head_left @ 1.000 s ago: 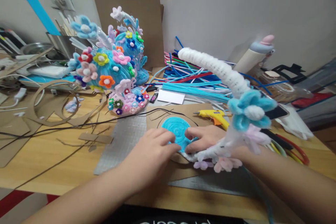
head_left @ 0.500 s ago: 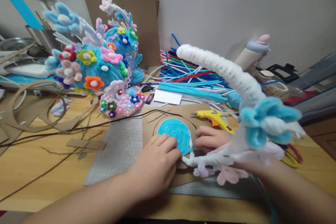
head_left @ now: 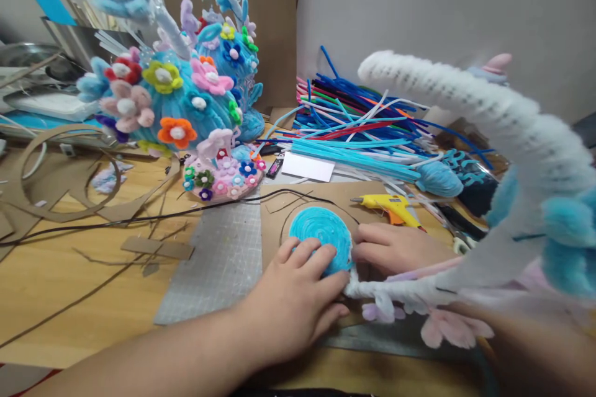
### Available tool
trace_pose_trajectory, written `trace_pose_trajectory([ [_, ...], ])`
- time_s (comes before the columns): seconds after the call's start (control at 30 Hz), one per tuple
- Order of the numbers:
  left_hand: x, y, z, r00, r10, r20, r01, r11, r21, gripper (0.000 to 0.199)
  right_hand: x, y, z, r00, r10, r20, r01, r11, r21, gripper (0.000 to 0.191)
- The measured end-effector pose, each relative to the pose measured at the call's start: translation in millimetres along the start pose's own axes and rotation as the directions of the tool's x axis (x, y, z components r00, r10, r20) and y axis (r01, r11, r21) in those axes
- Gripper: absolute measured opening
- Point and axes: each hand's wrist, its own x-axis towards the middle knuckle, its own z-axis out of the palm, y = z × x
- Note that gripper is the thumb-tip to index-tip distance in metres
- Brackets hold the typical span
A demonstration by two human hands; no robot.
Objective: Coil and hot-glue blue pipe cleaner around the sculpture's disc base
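A disc of coiled light-blue pipe cleaner (head_left: 321,227) lies on a cardboard sheet (head_left: 274,201). My left hand (head_left: 298,291) rests on its near edge, fingers spread over the coil. At the right rim, the bent fingers of my right hand (head_left: 395,248) grip the disc's edge; the thumb is hidden. A white pipe-cleaner stem (head_left: 400,288) joins the disc at its lower right and reaches right, with a pink flower (head_left: 454,327) hanging beneath. The large white curved arch (head_left: 465,96) rises from it, close to the camera, bearing a blue flower (head_left: 570,242) and covering part of my right forearm.
A yellow glue gun (head_left: 388,206) lies just beyond my right hand. Behind are heaped pipe cleaners (head_left: 358,121) and a white card (head_left: 307,166). Flower-covered blue lamps (head_left: 172,105) stand at left, near cardboard rings (head_left: 28,180). A black cable (head_left: 153,216) crosses the table.
The view has shifted, and the white arch has come nearer and further right. My left fingers have spread from a curled position over the disc; my right hand stays at its rim.
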Motion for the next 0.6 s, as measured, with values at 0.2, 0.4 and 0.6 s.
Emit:
trace_pose_trajectory([
  [0.2,0.5,0.9,2.1,1.0,-0.004,0.011,0.005,1.0,-0.004,0.039,15.0,-5.4,-10.5,0.993,-0.058,0.099,0.073,0.985,-0.154,0.014],
  [0.4,1.4,1.5,4.9,1.0,-0.026,-0.004,0.026,1.0,0.0,0.046,16.9,-5.7,-9.0,0.99,-0.118,0.072,0.13,0.973,-0.189,0.014],
  [0.6,0.4,1.9,12.8,0.999,0.013,-0.045,-0.009,0.996,0.089,0.055,15.6,-7.2,-8.7,0.996,-0.062,0.066,0.071,0.987,-0.146,0.024],
])
